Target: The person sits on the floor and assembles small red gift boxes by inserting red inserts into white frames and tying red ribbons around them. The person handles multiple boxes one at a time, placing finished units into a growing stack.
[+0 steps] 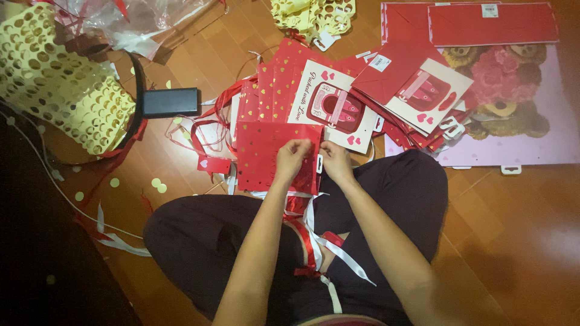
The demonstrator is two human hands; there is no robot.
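I sit cross-legged on a wooden floor. A flat red gift bag with small gold hearts (260, 154) lies in front of my knees. My left hand (292, 158) rests on its right part with fingers curled and pinched at the top edge. My right hand (336, 162) is just beside it at the bag's right edge, fingers closed on the edge near a white tag. Red and white ribbons (314, 241) trail over my lap. What sits between the fingertips is too small to make out.
A fanned pile of red and white heart-print gift bags (338, 90) lies beyond. A large pink bag with teddy bears (519, 121) and red envelopes (483, 24) are at right. A black box (170, 101), yellow punched paper (60, 84) and clear plastic (133, 24) are at left.
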